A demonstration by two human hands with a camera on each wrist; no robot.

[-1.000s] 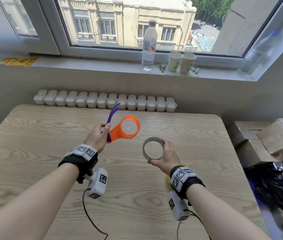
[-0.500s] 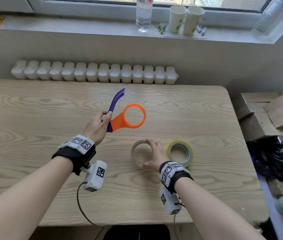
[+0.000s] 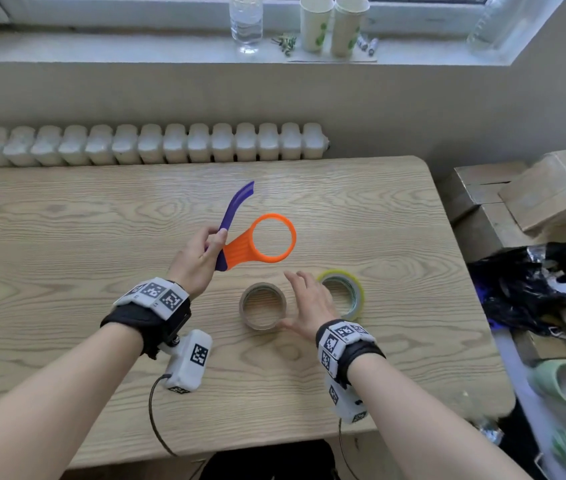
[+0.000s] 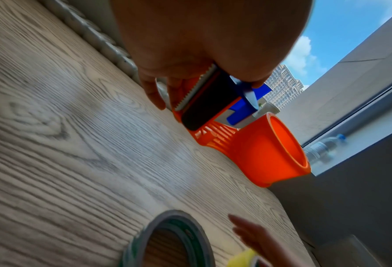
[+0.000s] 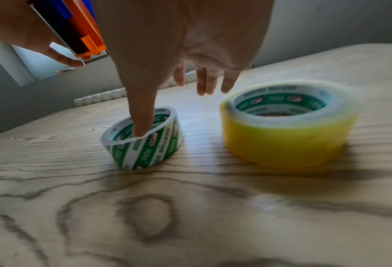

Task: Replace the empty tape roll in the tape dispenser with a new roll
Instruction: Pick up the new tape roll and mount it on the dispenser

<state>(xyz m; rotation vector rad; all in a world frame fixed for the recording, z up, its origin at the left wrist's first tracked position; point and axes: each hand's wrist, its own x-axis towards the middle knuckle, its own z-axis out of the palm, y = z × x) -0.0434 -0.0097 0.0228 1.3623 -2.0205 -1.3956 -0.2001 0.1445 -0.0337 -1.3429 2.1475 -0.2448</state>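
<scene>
Left hand (image 3: 195, 259) grips orange-purple tape dispenser (image 3: 257, 237) above wooden table (image 3: 66, 237), right hand (image 3: 309, 304) spread, fingers relaxed, hovering between empty core (image 3: 262, 305) on its left and yellow new roll (image 3: 343, 293) on its right, both flat on table.

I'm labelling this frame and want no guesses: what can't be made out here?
- Head view: new tape roll, near side hidden by right hand.
- Left wrist view: left hand fingers mostly behind palm; grip on tape dispenser unclear.
- Right wrist view: whether the thumb touches the empty tape roll; blurred.
</scene>
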